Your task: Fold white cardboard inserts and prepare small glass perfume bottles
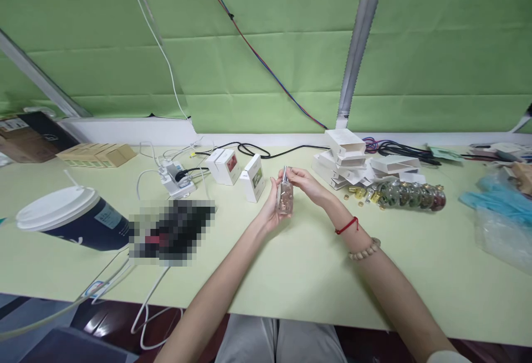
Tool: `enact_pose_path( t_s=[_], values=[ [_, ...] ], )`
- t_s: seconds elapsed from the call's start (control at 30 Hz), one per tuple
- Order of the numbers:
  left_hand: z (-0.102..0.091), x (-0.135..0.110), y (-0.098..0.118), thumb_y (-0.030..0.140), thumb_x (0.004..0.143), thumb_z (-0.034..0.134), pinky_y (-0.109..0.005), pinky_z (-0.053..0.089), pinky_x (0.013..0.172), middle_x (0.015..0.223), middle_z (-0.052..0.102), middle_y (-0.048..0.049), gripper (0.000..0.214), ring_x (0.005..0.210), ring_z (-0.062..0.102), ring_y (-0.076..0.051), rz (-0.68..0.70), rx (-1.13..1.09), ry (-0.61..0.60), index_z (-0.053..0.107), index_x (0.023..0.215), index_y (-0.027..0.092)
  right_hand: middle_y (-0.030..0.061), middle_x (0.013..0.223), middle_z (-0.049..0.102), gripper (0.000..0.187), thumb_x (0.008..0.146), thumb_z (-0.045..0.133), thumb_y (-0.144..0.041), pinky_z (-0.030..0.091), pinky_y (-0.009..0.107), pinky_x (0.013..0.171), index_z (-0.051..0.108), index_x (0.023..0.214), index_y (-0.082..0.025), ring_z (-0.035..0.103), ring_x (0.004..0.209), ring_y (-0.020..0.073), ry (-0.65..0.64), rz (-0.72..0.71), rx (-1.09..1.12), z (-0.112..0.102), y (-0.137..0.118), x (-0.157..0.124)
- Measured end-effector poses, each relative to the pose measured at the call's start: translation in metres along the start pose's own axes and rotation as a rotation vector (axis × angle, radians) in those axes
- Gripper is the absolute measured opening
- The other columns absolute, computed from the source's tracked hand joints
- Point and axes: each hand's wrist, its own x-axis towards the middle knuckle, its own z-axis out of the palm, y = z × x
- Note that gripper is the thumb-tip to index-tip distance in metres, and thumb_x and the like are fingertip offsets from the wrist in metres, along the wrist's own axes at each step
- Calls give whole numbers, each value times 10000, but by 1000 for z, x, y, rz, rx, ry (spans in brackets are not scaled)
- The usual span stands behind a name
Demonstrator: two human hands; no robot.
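Note:
A small clear glass bottle (285,197) with a silvery neck stands upright between my hands, above the middle of the table. My left hand (271,213) is wrapped round its body from the left and below. At the top, the fingers of my right hand (303,180) are closed on the silvery neck; whether a separate cap is there I cannot tell. Just left of the bottle, a white box with a green picture (254,179) stands on the table, and behind it are white boxes with a red picture (224,166).
White open cartons (346,144) are piled at the back right, beside small gold caps (361,204) and a row of wrapped glass bottles (411,195). Clear and blue plastic (494,202) lies far right. Left are a power strip (174,180), cables and a large lidded cup (83,216).

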Motion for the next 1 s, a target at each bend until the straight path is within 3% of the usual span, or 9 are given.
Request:
enact_pose_path(
  t_s=[0.13, 0.27, 0.4, 0.5, 0.57, 0.67, 0.77, 0.87, 1.0],
  values=[
    [3, -5, 4, 623, 870, 224, -159, 242, 245, 528, 383, 42, 506, 302, 302, -49, -61, -85, -103, 457, 906, 175, 46, 846, 579, 477, 749, 518, -598, 341, 191, 543, 572, 861, -137, 456, 632, 77, 24, 17, 8, 6, -1, 0],
    [9, -10, 5, 611, 873, 242, -169, 212, 258, 494, 397, 3, 535, 311, 328, -63, -141, -143, -130, 438, 725, 136, 34, 730, 550, 429, 713, 580, -537, 315, 184, 502, 562, 736, -109, 432, 596, 73, 146, -2, -104, 13, -3, 0],
    [10, -11, 5, 563, 852, 326, -233, 412, 376, 705, 570, -92, 500, 524, 551, -147, -191, -283, 30, 523, 813, 104, 2, 524, 428, 416, 649, 628, -485, 256, 197, 452, 478, 553, -109, 348, 501, 66, 378, 2, -348, 12, -5, -2],
    [9, -12, 6, 609, 826, 333, -332, 519, 545, 906, 608, -130, 588, 725, 619, -222, -175, -332, 2, 561, 973, 87, -6, 476, 390, 402, 636, 616, -448, 254, 205, 461, 439, 494, -116, 332, 486, 65, 580, 3, -508, 7, -6, -2],
    [10, -12, 5, 587, 818, 393, -324, 523, 542, 930, 611, -119, 556, 745, 626, -234, -122, -287, -40, 564, 1006, 92, -10, 482, 393, 343, 632, 597, -387, 269, 205, 476, 433, 491, -122, 340, 494, 67, 646, -6, -546, 4, -6, -1],
    [10, -9, 1, 496, 812, 488, -233, 466, 408, 808, 614, -68, 417, 631, 623, -193, -70, -184, -7, 566, 956, 114, -23, 484, 359, 263, 628, 545, -294, 261, 203, 477, 384, 496, -133, 319, 492, 63, 649, -55, -568, 4, -4, 1],
    [7, -4, -4, 526, 804, 485, -192, 397, 318, 721, 597, -46, 431, 539, 598, -162, -57, -165, 22, 563, 914, 116, -28, 488, 332, 241, 643, 508, -273, 247, 198, 459, 354, 516, -137, 308, 484, 61, 622, -93, -571, 8, -1, 2],
    [3, -2, -6, 546, 799, 479, -176, 391, 316, 717, 600, -57, 470, 538, 595, -144, -52, -208, 19, 566, 925, 101, -29, 501, 360, 230, 674, 502, -285, 268, 178, 425, 384, 544, -136, 343, 464, 57, 583, -51, -501, 12, -2, 2],
    [8, -7, -1, 555, 835, 402, -195, 403, 326, 729, 616, -76, 504, 494, 575, -137, -120, -249, 98, 563, 946, 91, -14, 608, 501, 245, 736, 510, -365, 381, 186, 390, 463, 668, -134, 458, 442, 72, 551, 73, -247, 6, -11, 2]
  ],
)
